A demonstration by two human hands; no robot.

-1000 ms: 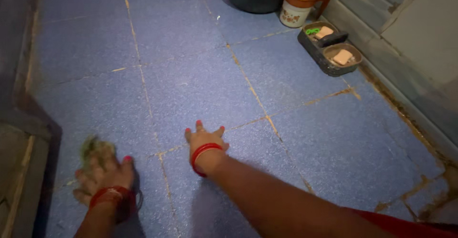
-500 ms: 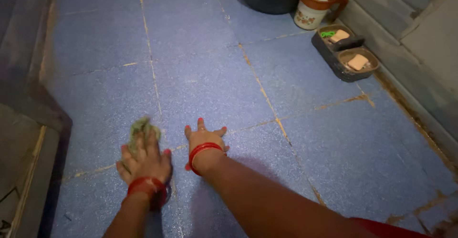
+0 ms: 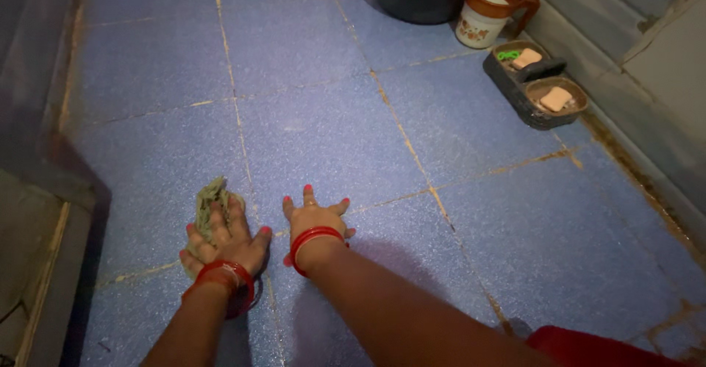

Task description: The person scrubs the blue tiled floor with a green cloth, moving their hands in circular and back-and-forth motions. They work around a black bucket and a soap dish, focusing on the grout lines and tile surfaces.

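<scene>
Red bangles circle both bare wrists, fingernails painted pink-red, red garment below.

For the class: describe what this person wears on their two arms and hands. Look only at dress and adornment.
Both forearms are bare, with no sleeves. The left hand has red bangles at the wrist, as does the right hand. The fingernails on both are painted pinkish-red.

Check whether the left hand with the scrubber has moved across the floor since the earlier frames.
Yes. The left hand, pressing the green scrubber, slid rightward toward the planted right hand and the vertical grout line.
</scene>
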